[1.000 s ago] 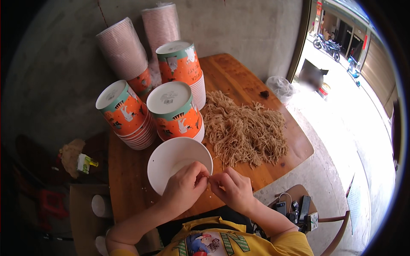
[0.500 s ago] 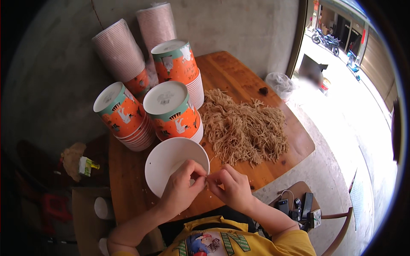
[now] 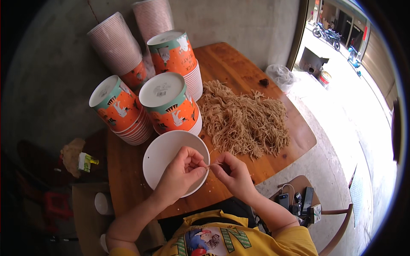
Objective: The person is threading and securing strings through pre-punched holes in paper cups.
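An open paper bucket (image 3: 159, 158), white inside with a small dark hole in its wall, stands at the table's near edge, its mouth tilted toward me. My left hand (image 3: 180, 173) is over the bucket's right part, fingers curled in a pinch. Just beyond the right rim, my right hand (image 3: 235, 175) pinches with thumb and forefinger. The fingertips nearly meet on a thin tan cord (image 3: 209, 166), whose details are too small to make out. To the right lies a loose heap of tan cords (image 3: 245, 119).
Upside-down stacks of orange Halloween paper buckets (image 3: 168, 102) stand behind the open one, with wrapped bucket stacks (image 3: 115, 45) by the wall. A small dark lump (image 3: 264, 82) sits on the wooden table (image 3: 222, 59). A stool (image 3: 304, 187) at right carries a phone and small devices.
Both hands still meet at the bucket's right rim; the right has turned a little and its fingers have shifted. The whole view has tilted slightly, so the table things sit higher.
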The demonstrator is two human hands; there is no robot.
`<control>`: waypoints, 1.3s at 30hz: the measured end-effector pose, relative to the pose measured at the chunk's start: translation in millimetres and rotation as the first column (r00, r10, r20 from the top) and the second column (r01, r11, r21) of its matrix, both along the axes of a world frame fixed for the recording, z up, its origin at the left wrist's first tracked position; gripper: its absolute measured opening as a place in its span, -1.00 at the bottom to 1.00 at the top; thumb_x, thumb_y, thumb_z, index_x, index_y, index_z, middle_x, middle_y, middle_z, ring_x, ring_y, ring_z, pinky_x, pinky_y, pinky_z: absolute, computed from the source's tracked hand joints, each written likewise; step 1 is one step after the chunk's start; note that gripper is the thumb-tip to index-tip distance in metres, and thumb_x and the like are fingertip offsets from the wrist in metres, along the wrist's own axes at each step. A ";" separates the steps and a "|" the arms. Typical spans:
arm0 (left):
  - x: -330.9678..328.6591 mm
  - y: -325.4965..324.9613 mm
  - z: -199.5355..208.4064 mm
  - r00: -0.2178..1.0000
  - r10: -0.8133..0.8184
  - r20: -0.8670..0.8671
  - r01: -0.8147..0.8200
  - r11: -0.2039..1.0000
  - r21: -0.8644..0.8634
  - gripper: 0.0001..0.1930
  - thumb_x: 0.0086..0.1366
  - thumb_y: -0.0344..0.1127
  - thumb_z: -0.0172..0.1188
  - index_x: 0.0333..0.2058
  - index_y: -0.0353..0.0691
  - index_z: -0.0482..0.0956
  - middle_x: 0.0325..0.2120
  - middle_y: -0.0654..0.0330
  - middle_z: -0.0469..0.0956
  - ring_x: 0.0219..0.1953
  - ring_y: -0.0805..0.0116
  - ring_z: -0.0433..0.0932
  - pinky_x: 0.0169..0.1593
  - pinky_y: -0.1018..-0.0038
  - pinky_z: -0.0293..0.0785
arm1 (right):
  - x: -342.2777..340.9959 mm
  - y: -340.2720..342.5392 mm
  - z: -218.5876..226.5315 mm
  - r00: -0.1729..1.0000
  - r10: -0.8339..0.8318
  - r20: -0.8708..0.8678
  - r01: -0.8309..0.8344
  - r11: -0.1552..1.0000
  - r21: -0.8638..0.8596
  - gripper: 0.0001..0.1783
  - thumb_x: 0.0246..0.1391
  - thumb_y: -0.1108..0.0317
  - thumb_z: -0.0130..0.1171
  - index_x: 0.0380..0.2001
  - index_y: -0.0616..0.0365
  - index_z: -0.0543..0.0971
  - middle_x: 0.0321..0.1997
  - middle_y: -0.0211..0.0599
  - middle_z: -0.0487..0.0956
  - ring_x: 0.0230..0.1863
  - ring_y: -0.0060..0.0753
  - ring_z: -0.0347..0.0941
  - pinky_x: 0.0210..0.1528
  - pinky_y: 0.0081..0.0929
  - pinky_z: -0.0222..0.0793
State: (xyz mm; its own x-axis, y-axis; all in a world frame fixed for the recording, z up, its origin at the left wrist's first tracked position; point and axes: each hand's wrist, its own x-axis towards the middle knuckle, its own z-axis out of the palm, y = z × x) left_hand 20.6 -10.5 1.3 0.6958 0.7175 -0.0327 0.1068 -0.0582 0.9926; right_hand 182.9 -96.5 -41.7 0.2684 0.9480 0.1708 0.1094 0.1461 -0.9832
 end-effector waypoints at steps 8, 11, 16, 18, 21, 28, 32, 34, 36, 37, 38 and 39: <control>0.7 0.1 2.3 1.000 0.008 0.016 -0.005 0.989 -0.149 -0.75 0.28 -0.54 0.16 -0.12 -0.27 0.31 -0.24 0.23 0.47 -0.18 0.54 0.48 -0.06 0.57 0.45 | 6.0 -0.3 6.8 0.865 -0.190 0.464 0.018 0.937 0.350 -0.76 -0.01 0.48 0.28 -0.22 0.09 0.53 -0.31 -0.35 0.48 -0.51 -0.34 0.50 -0.52 -0.41 0.45; 0.8 0.7 1.1 1.000 0.001 0.002 0.000 0.991 -0.134 -0.76 0.29 -0.53 0.16 -0.12 -0.27 0.32 -0.24 0.23 0.47 -0.18 0.53 0.49 -0.06 0.57 0.45 | 7.4 2.1 7.9 0.790 -0.216 0.574 -0.055 0.907 0.417 -0.71 -0.06 0.48 0.30 -0.21 0.06 0.55 -0.34 -0.36 0.47 -0.48 -0.29 0.51 -0.50 -0.40 0.47; 0.4 -3.5 -5.9 0.999 -0.038 -0.010 0.038 0.999 -0.032 -0.77 0.31 -0.51 0.15 -0.11 -0.26 0.33 -0.23 0.24 0.47 -0.19 0.53 0.48 -0.07 0.57 0.45 | 2.1 3.7 6.4 0.831 -0.187 0.524 -0.023 0.930 0.368 -0.75 -0.04 0.47 0.30 -0.24 0.04 0.55 -0.39 -0.34 0.47 -0.47 -0.30 0.51 -0.50 -0.39 0.47; 2.0 -5.4 -6.8 0.998 -0.060 -0.018 0.060 0.998 0.010 -0.77 0.32 -0.51 0.13 -0.10 -0.26 0.32 -0.24 0.24 0.46 -0.19 0.53 0.47 -0.07 0.56 0.45 | 1.3 3.1 9.0 0.858 -0.157 0.490 -0.026 0.938 0.346 -0.79 -0.03 0.53 0.27 -0.27 0.10 0.55 -0.40 -0.34 0.47 -0.50 -0.40 0.47 -0.51 -0.49 0.42; 3.5 -4.8 -8.4 0.998 -0.060 0.025 0.061 0.998 -0.018 -0.78 0.33 -0.52 0.11 -0.10 -0.27 0.32 -0.24 0.23 0.44 -0.18 0.53 0.47 -0.08 0.56 0.45 | -0.4 3.0 6.4 0.938 -0.080 0.338 -0.022 0.957 0.289 -0.83 0.01 0.59 0.22 -0.30 0.16 0.53 -0.41 -0.39 0.46 -0.52 -0.60 0.39 -0.51 -0.65 0.31; 0.3 -5.4 -8.8 0.997 -0.075 -0.006 0.075 0.997 0.036 -0.78 0.33 -0.53 0.10 -0.09 -0.29 0.31 -0.26 0.23 0.44 -0.20 0.51 0.47 -0.09 0.55 0.47 | -3.8 3.6 -8.5 0.930 0.129 -0.345 -0.093 0.989 0.119 -0.96 0.19 0.51 0.08 -0.29 0.13 0.46 -0.35 -0.59 0.44 -0.43 -0.81 0.28 -0.40 -0.79 0.19; 0.6 -7.8 -4.4 0.995 -0.032 -0.095 0.049 0.983 0.175 -0.83 0.29 -0.52 0.12 -0.17 -0.30 0.37 -0.31 0.17 0.46 -0.25 0.40 0.51 -0.17 0.46 0.50 | -2.7 4.3 -9.9 0.930 0.136 -0.341 -0.090 0.985 0.147 -0.96 0.21 0.49 0.06 -0.28 0.12 0.46 -0.35 -0.58 0.45 -0.42 -0.81 0.28 -0.40 -0.77 0.20; 0.5 -11.2 0.8 0.988 -0.012 -0.153 0.054 0.961 0.272 -0.85 0.27 -0.52 0.14 -0.20 -0.30 0.39 -0.33 0.14 0.47 -0.28 0.33 0.54 -0.21 0.42 0.51 | -3.1 4.2 -10.0 0.936 0.131 -0.328 -0.088 0.986 0.142 -0.96 0.21 0.48 0.07 -0.26 0.12 0.46 -0.35 -0.57 0.45 -0.44 -0.81 0.29 -0.42 -0.78 0.21; 1.3 -15.1 2.3 0.976 0.103 -0.190 0.027 0.813 0.582 -0.90 0.26 -0.51 0.12 -0.26 -0.28 0.43 -0.34 0.16 0.46 -0.32 0.30 0.52 -0.26 0.40 0.48 | -2.8 3.2 -9.5 0.939 0.134 -0.317 -0.095 0.986 0.134 -0.95 0.21 0.48 0.07 -0.26 0.13 0.46 -0.34 -0.56 0.46 -0.46 -0.80 0.31 -0.44 -0.79 0.22; 1.7 -15.4 3.6 0.977 0.103 -0.189 0.027 0.813 0.582 -0.90 0.26 -0.51 0.12 -0.26 -0.28 0.43 -0.34 0.16 0.46 -0.32 0.30 0.52 -0.26 0.40 0.48 | -2.3 2.7 -9.5 0.942 0.136 -0.307 -0.102 0.987 0.124 -0.95 0.22 0.48 0.07 -0.25 0.13 0.46 -0.34 -0.54 0.46 -0.47 -0.80 0.32 -0.46 -0.79 0.23; 2.4 -15.8 4.7 0.976 0.117 -0.185 0.024 0.783 0.622 -0.90 0.24 -0.51 0.12 -0.27 -0.28 0.43 -0.34 0.13 0.46 -0.33 0.24 0.52 -0.28 0.39 0.47 | -1.4 1.8 -10.6 0.942 0.134 -0.307 -0.101 0.987 0.123 -0.95 0.22 0.48 0.07 -0.25 0.13 0.46 -0.34 -0.54 0.46 -0.47 -0.80 0.32 -0.46 -0.79 0.23; 3.0 -15.9 5.6 0.975 0.131 -0.180 0.021 0.751 0.660 -0.89 0.23 -0.52 0.13 -0.27 -0.28 0.43 -0.34 0.09 0.45 -0.34 0.18 0.52 -0.29 0.37 0.47 | -0.3 1.1 -12.4 0.958 0.127 -0.259 -0.098 0.988 0.122 -0.95 0.22 0.49 0.07 -0.25 0.13 0.46 -0.33 -0.53 0.47 -0.47 -0.79 0.34 -0.48 -0.79 0.24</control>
State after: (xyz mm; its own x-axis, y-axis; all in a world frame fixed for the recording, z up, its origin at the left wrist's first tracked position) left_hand 23.5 -26.4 6.9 0.6863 0.6508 0.3247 0.3227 -0.6726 0.6659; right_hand 182.6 -95.3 -54.1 0.2103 0.9547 0.2103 -0.1759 0.2485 -0.9525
